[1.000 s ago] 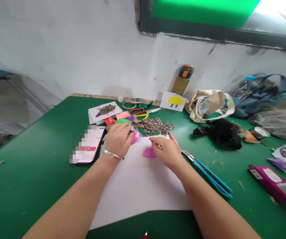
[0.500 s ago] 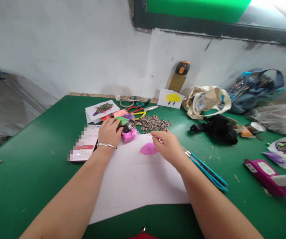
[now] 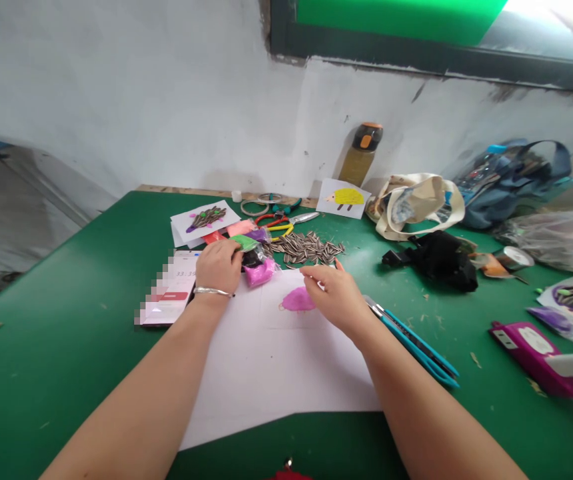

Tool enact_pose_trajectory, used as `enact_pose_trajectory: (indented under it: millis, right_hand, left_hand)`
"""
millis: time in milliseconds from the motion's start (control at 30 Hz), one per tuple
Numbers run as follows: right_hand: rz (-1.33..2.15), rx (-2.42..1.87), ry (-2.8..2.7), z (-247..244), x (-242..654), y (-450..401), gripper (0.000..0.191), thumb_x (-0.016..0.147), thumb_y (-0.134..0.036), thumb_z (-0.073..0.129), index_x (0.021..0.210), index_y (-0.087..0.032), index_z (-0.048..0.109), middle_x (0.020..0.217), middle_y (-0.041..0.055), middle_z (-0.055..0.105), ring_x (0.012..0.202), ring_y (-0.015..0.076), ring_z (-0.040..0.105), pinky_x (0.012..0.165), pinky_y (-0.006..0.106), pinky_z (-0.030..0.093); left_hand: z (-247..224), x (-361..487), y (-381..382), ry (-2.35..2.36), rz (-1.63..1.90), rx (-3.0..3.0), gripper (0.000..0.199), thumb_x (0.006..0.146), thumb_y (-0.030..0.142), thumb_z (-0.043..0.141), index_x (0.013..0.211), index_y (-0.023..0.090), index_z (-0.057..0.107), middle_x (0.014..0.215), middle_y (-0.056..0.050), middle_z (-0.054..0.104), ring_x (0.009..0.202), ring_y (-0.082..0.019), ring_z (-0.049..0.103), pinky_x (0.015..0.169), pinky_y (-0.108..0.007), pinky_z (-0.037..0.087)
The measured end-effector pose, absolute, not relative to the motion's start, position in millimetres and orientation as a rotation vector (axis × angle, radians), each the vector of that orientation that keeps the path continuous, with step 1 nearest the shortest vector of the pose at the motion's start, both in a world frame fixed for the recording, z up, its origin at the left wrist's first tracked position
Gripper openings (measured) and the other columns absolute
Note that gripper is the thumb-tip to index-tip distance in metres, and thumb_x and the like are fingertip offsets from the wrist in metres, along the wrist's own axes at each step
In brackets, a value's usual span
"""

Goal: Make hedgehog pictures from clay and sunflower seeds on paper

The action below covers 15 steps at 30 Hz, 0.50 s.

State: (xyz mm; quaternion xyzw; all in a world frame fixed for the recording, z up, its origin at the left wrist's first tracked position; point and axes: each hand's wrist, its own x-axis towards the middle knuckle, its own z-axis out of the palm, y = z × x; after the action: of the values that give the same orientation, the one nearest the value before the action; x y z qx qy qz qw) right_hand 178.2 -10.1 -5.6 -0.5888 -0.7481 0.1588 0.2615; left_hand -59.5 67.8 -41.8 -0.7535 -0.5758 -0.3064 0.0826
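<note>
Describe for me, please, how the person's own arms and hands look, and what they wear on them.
The left forearm and right forearm are bare, with no sleeves in view. The left hand and right hand wear no gloves. A thin, silver-coloured bangle circles the left wrist, and the right wrist shows no jewellery.

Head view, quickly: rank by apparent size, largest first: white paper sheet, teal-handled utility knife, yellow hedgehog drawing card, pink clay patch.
1. White paper sheet
2. Teal-handled utility knife and yellow hedgehog drawing card: unsure, the card lies farther away
3. Pink clay patch
</note>
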Motion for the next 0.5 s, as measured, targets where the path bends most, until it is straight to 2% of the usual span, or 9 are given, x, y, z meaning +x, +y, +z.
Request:
enact_pose_trajectory:
  millis: [133,500]
  right_hand:
    - [0.433,-1.614,-2.037,-6.1,178.2,-9.4,0.032,0.087,-0.02,0.037,0.091,-0.025,0.068,0.085,0.0004,0.068,0.082,0.0166,0.061,0.086,0.034,0.04]
    - [0.493,-1.607,-2.007,-10.3,177.9,-2.0,0.029,0.084,-0.021,0.039,0.084,-0.026,0.068,0.075,-0.0009,0.066,0.071,0.0157,0.057,0.072,0.028,0.04]
  left_hand:
    - [-41.7,-59.7,65.9,-1.709,-0.935,-2.247,0.021,0.088,0.022,0.043,0.086,0.02,0.064,0.094,-0.007,0.069,0.095,-0.024,0.061,0.092,-0.038,0.043]
    - [-36.6,-64.3,67.2,-1.693,-1.196,-2.104,0.016,0.08,0.021,0.049,0.077,0.017,0.064,0.084,-0.007,0.07,0.081,-0.023,0.063,0.08,-0.034,0.048]
